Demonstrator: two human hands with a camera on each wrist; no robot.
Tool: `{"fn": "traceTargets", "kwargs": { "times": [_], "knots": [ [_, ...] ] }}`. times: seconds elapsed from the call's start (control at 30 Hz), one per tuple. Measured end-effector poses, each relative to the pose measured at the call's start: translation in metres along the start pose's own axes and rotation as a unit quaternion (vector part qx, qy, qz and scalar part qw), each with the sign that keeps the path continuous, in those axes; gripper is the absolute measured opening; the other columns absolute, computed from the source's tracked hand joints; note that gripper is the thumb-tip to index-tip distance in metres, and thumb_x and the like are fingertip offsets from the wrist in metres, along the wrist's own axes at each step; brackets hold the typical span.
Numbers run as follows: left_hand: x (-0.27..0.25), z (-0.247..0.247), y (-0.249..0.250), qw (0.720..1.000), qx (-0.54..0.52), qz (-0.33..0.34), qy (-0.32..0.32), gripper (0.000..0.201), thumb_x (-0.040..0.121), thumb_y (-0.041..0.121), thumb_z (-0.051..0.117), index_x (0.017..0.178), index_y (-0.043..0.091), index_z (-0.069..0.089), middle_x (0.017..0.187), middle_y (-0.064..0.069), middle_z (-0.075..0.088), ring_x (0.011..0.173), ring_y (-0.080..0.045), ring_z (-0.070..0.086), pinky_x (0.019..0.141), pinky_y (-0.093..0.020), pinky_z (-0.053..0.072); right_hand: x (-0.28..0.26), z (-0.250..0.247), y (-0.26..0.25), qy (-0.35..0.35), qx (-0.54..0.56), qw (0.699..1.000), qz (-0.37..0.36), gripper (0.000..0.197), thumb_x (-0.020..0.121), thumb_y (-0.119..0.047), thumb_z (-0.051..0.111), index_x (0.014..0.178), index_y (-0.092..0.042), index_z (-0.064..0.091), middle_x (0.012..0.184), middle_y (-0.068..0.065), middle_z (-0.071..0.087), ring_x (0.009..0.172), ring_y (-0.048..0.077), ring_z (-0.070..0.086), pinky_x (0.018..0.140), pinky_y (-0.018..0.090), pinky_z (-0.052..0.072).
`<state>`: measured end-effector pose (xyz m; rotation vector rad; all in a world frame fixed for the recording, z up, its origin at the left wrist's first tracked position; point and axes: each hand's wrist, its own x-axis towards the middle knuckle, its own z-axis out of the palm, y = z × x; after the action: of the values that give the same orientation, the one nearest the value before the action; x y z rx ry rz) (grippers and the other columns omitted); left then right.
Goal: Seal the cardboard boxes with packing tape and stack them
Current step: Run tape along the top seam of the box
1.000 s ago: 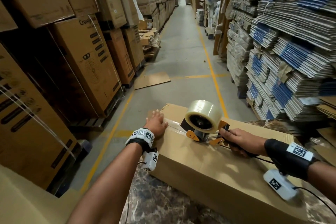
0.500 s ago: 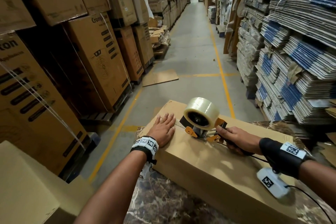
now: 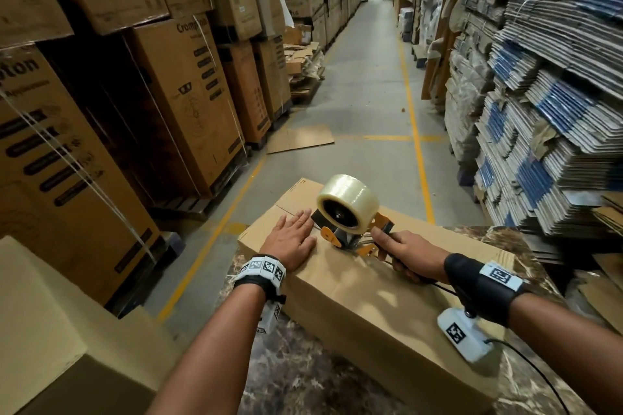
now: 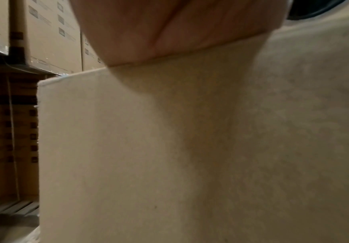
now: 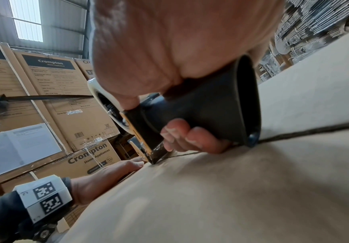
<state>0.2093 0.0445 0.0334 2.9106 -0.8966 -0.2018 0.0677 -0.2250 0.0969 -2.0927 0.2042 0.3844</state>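
A long brown cardboard box [image 3: 377, 300] lies on a marble-patterned table [image 3: 303, 377]. My left hand [image 3: 291, 239] presses flat on the box top near its far end, fingers straight; in the left wrist view the palm [image 4: 169, 29] rests on the cardboard box [image 4: 190, 148]. My right hand [image 3: 404, 251] grips the black handle of a tape dispenser [image 3: 350, 212] carrying a clear tape roll, set on the box's centre seam. In the right wrist view the fingers [image 5: 186, 136] curl round the tape dispenser handle [image 5: 206, 106], its blade end touching the seam [image 5: 294, 133].
Tall stacks of printed cartons [image 3: 188, 94] line the left of the aisle. Flattened cardboard bundles [image 3: 546, 94] are piled at the right. A plain box [image 3: 43, 330] stands at lower left. A loose cardboard sheet [image 3: 300, 138] lies on the concrete floor between yellow lines.
My left hand slid back from the box's far corner and now lies flat on the top. The tape dispenser has come a little nearer along the seam in my right hand.
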Motion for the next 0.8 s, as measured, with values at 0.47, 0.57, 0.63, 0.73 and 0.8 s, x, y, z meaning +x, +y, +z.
{"fn": "traceTargets", "kwargs": {
  "times": [0.47,0.57,0.63,0.73,0.8],
  "knots": [
    [0.001,-0.006,0.0,1.0,-0.01,-0.013,-0.007,0.058,0.109,0.04,0.023,0.164,0.031,0.008,0.17,0.015,-0.002,0.156,-0.003,-0.005,0.126,-0.043,-0.011,-0.043,-0.031,0.035,0.016,-0.081,0.997,-0.001,0.073,0.09,-0.079,0.031,0.093,-0.015,0.066,0.074,-0.003,0.061,0.06,0.007,0.054,0.061,0.023,0.045],
    [0.002,-0.005,0.0,1.0,0.005,-0.015,-0.01,0.059,0.109,0.041,0.024,0.164,0.031,0.007,0.17,0.014,-0.003,0.156,-0.004,-0.005,0.127,-0.045,-0.009,-0.063,-0.041,0.054,0.025,-0.08,0.996,-0.002,0.075,0.089,-0.078,0.031,0.09,-0.012,0.067,0.072,-0.005,0.06,0.061,0.007,0.053,0.066,0.025,0.044],
    [0.002,-0.004,0.002,1.0,0.013,-0.015,-0.013,0.061,0.108,0.045,0.024,0.164,0.029,0.005,0.171,0.011,-0.004,0.156,-0.005,-0.006,0.127,-0.044,-0.009,-0.07,-0.043,0.06,0.03,-0.078,0.997,-0.002,0.071,0.089,-0.076,0.031,0.087,-0.014,0.066,0.071,-0.008,0.06,0.061,0.006,0.053,0.066,0.025,0.043],
    [0.0,-0.004,0.013,0.999,0.021,-0.022,-0.015,0.067,0.108,0.052,0.022,0.164,0.024,0.002,0.171,0.006,-0.008,0.157,-0.01,-0.008,0.128,-0.042,-0.008,-0.074,-0.044,0.057,0.028,-0.076,0.997,0.002,0.066,0.093,-0.074,0.032,0.087,-0.017,0.065,0.071,-0.008,0.06,0.058,0.004,0.052,0.062,0.022,0.04],
    [-0.001,-0.001,0.028,0.999,0.025,-0.011,-0.017,0.07,0.107,0.056,0.021,0.164,0.021,0.0,0.17,0.004,-0.01,0.157,-0.011,-0.011,0.127,-0.039,-0.009,-0.074,-0.043,0.057,0.026,-0.07,0.997,0.003,0.068,0.091,-0.076,0.032,0.087,-0.017,0.065,0.07,-0.007,0.06,0.055,0.003,0.051,0.06,0.022,0.04]
  ]
}}
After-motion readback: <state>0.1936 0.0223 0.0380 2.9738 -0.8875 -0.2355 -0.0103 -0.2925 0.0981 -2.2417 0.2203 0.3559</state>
